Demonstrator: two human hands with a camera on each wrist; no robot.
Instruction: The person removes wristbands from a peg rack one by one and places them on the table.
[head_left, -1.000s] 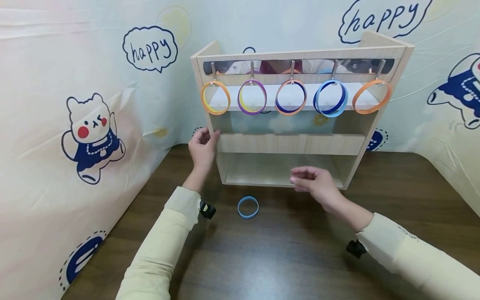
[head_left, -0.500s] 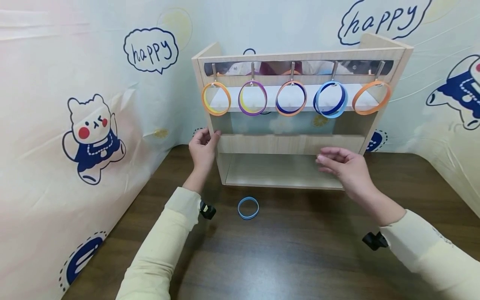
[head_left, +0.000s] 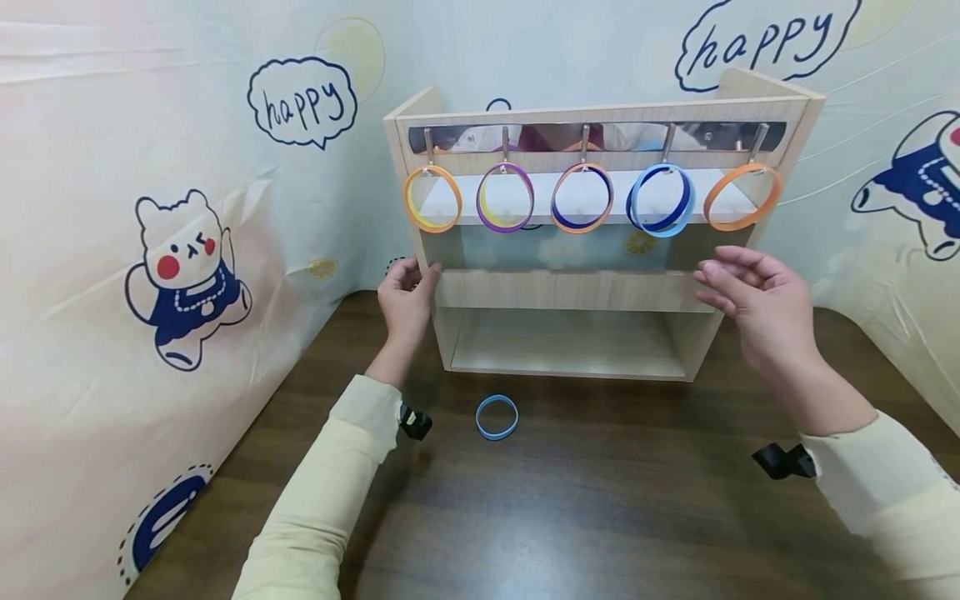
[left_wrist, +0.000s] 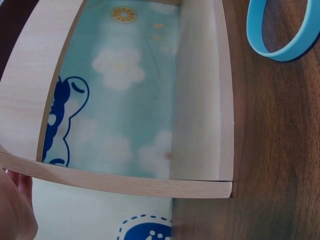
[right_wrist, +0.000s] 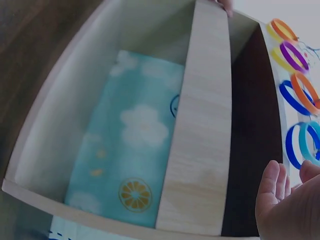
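Closest in, with the clock read on the front of the wooden shelf (head_left: 577,290), come the pale sleeves (head_left: 322,483), one at eight o'clock and one at four, each with a black device (head_left: 783,461) at the cuff! Just beyond, at seven o'clock, a loose light-blue band (head_left: 497,437) lies on the dark table (head_left: 562,517), well apart from both hands.

Up to the hands now: the left hand (head_left: 406,298), between eight and nine, pinches the shelf's side panel, thumb at the front edge and fingers round the outside (the left wrist view catches only a slice of them behind the wood). And over at four, the right hand (head_left: 761,308) hovers by the opposite panel, fingers loosely bent and slightly spread, thumb apart from them; whether it touches the panel, I cannot tell.

Lift the eyes to the hooks (head_left: 585,137), five in a row from ten o'clock to two, and every one is loaded! From ten we have the orange-and-yellow pair (head_left: 434,226), the purple-and-yellow pair (head_left: 505,227), the orange-and-navy pair (head_left: 581,229) at twelve, the two-blue pair (head_left: 663,232), and at two, an orange band (head_left: 731,225).

Farthest back hangs the printed backdrop (head_left: 210,100), a "happy" bubble (head_left: 300,104) at ten, a cartoon bear (head_left: 183,271) at nine.
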